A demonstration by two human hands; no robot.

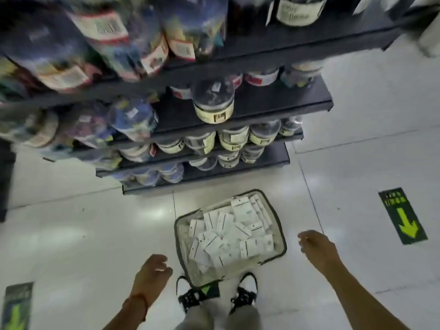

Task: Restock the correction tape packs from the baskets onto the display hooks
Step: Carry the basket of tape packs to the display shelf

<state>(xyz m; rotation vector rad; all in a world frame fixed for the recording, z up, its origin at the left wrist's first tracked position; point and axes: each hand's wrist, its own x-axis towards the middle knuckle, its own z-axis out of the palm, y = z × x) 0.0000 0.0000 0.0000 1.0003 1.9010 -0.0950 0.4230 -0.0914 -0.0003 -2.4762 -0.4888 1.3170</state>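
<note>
On floor before jar shelves point(238, 110): basket point(278, 234); both hands point(152, 270) empty, loosely curled.

1 basket point(277, 252) between the fingers point(164, 267) of 2 hands; packs point(228, 236) inside: many, uncountable; 2 floor arrows point(402, 216); 2 shoes point(245, 292).

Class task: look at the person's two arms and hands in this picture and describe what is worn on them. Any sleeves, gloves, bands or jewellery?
Both forearms are bare, with no sleeves in view and no gloves. The left hand has a thin orange-red string band around its wrist. The right hand and its wrist show no band, watch or ring that can be made out; the picture is slightly blurred.
</note>
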